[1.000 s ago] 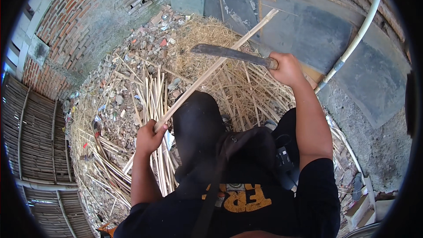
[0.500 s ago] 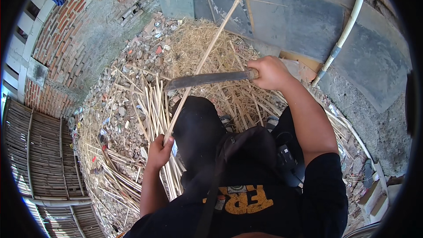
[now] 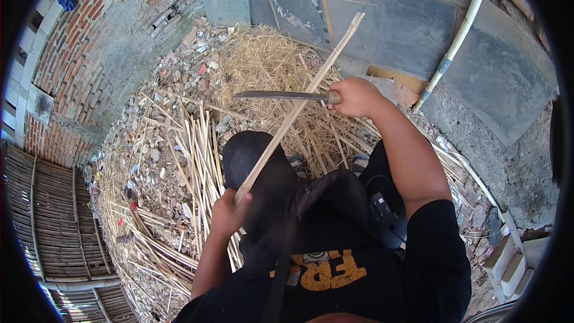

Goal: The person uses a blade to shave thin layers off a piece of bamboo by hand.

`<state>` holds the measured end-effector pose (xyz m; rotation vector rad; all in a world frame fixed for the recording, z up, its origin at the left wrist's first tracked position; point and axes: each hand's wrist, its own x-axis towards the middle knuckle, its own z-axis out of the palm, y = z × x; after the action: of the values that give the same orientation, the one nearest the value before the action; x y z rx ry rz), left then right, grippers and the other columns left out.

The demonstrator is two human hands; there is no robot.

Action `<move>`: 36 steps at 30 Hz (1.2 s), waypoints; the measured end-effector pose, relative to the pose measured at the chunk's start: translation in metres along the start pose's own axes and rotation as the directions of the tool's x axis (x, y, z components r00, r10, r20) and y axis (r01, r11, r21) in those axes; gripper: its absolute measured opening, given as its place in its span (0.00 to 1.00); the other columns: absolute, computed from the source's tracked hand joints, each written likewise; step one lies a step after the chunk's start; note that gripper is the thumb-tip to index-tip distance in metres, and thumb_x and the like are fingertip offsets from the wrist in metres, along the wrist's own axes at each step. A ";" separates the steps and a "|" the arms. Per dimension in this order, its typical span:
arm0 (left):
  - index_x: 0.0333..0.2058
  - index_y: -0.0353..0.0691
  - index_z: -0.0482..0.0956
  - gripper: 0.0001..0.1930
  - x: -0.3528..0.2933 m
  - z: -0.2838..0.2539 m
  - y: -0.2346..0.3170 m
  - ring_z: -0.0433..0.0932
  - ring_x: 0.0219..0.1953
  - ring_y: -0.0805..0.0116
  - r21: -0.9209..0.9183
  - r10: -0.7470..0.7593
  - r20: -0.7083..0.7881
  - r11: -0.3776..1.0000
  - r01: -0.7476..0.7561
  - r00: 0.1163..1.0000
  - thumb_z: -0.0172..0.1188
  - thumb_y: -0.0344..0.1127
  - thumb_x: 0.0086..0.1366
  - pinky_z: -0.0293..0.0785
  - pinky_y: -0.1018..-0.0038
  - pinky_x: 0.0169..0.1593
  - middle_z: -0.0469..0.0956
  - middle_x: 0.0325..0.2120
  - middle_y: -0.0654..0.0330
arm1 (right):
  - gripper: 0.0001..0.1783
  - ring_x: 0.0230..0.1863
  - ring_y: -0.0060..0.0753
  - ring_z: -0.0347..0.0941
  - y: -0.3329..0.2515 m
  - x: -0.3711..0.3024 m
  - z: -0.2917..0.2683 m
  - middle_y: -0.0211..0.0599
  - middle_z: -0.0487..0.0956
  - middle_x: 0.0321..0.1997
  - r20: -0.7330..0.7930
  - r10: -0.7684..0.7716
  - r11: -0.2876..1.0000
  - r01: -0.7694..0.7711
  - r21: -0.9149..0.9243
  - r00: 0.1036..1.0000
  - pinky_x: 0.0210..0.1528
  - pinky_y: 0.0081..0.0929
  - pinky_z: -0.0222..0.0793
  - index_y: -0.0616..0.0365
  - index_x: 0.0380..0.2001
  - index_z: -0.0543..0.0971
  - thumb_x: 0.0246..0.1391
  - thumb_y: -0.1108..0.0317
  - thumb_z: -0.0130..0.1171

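My left hand (image 3: pixel 228 215) is closed around the lower end of a long pale bamboo strip (image 3: pixel 276 139). The strip slants up and away to the right, passing over my dark-clad left knee (image 3: pixel 242 152). In my closed right hand (image 3: pixel 357 97) is the handle of a machete (image 3: pixel 269 95), its dark blade pointing left. Close to its handle, the blade crosses the strip; whether the two touch I cannot tell. Beside my left knee lies a bunch of split bamboo strips (image 3: pixel 200 143). Beyond the blade is a heap of straw-coloured shavings (image 3: pixel 263 60).
Stony rubble (image 3: pixel 158 170) covers the ground, with more strips (image 3: pixel 161 239) at the lower left. A brick wall (image 3: pixel 101 36) and slatted bamboo panel (image 3: pixel 54 209) stand at left. Grey sheets (image 3: pixel 412 36) and a white pipe (image 3: pixel 460 42) are at the far right.
The machete blade has turned from broadside to nearly edge-on and shifted along the strip, so the crossing now lies near its handle. The strip leans further right, and my left hand has moved slightly right.
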<state>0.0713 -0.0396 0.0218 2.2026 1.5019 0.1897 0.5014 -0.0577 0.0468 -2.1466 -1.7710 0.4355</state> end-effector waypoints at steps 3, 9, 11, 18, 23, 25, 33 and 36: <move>0.30 0.32 0.73 0.27 -0.004 -0.003 -0.001 0.79 0.26 0.40 -0.036 -0.024 -0.015 0.999 0.024 1.000 0.62 0.56 0.65 0.73 0.54 0.33 0.76 0.20 0.41 | 0.19 0.41 0.54 0.80 -0.013 -0.006 0.001 0.47 0.82 0.33 0.017 -0.019 0.998 0.020 -0.063 1.000 0.44 0.47 0.74 0.49 0.42 0.84 0.45 0.59 0.69; 0.29 0.31 0.73 0.25 0.002 0.010 -0.009 0.78 0.26 0.38 -0.053 -0.010 -0.052 0.999 0.007 0.999 0.63 0.52 0.65 0.72 0.53 0.32 0.76 0.19 0.41 | 0.20 0.39 0.52 0.80 -0.011 0.007 0.018 0.47 0.82 0.32 0.176 -0.103 0.995 0.099 0.034 0.979 0.43 0.44 0.74 0.53 0.42 0.84 0.47 0.56 0.69; 0.28 0.31 0.73 0.24 0.000 0.010 -0.011 0.78 0.25 0.37 -0.070 -0.014 -0.049 0.997 0.011 0.999 0.63 0.51 0.65 0.71 0.54 0.31 0.75 0.19 0.40 | 0.20 0.37 0.50 0.79 -0.006 0.014 0.016 0.48 0.82 0.31 0.224 -0.023 0.994 -0.001 0.107 0.974 0.42 0.43 0.73 0.55 0.41 0.84 0.49 0.54 0.69; 0.27 0.32 0.72 0.24 0.000 0.005 -0.009 0.77 0.24 0.37 -0.030 -0.001 -0.067 1.000 -0.001 0.998 0.62 0.51 0.66 0.71 0.53 0.30 0.74 0.18 0.40 | 0.17 0.43 0.52 0.80 -0.012 0.014 0.018 0.49 0.83 0.38 0.137 0.065 0.991 -0.081 0.109 0.988 0.47 0.44 0.75 0.53 0.40 0.84 0.49 0.57 0.66; 0.26 0.33 0.70 0.25 0.002 0.005 -0.003 0.76 0.22 0.38 -0.008 -0.016 -0.047 1.000 0.016 0.999 0.63 0.52 0.65 0.71 0.53 0.29 0.73 0.15 0.43 | 0.14 0.40 0.52 0.80 -0.033 0.005 0.030 0.47 0.83 0.32 0.195 -0.167 0.979 0.185 -0.081 0.966 0.44 0.47 0.75 0.52 0.36 0.83 0.46 0.60 0.65; 0.26 0.33 0.70 0.25 0.001 0.008 -0.006 0.76 0.21 0.39 -0.022 -0.008 -0.052 1.000 0.007 0.999 0.63 0.53 0.65 0.71 0.53 0.28 0.73 0.14 0.44 | 0.16 0.39 0.52 0.80 -0.015 0.014 0.029 0.49 0.82 0.32 0.197 -0.131 0.990 0.137 -0.018 0.972 0.44 0.46 0.75 0.56 0.36 0.83 0.45 0.60 0.66; 0.26 0.33 0.70 0.25 0.004 0.007 -0.015 0.76 0.23 0.36 0.037 0.061 -0.103 0.998 -0.058 0.993 0.62 0.53 0.65 0.70 0.51 0.29 0.73 0.15 0.43 | 0.23 0.43 0.52 0.79 0.027 0.030 0.025 0.52 0.83 0.39 -0.009 0.201 0.959 -0.195 0.206 0.980 0.47 0.42 0.73 0.62 0.43 0.83 0.47 0.57 0.68; 0.26 0.34 0.71 0.25 0.004 0.004 -0.007 0.76 0.23 0.37 0.086 0.041 -0.085 0.996 -0.034 0.995 0.63 0.54 0.65 0.70 0.51 0.29 0.73 0.15 0.44 | 0.15 0.42 0.49 0.80 0.002 0.020 0.030 0.47 0.83 0.34 0.225 0.010 0.989 -0.043 0.140 0.974 0.45 0.43 0.74 0.56 0.36 0.83 0.46 0.59 0.68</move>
<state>0.0688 -0.0358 0.0144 2.3174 1.5420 0.2415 0.4939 -0.0366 0.0182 -2.0902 -1.7652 0.8160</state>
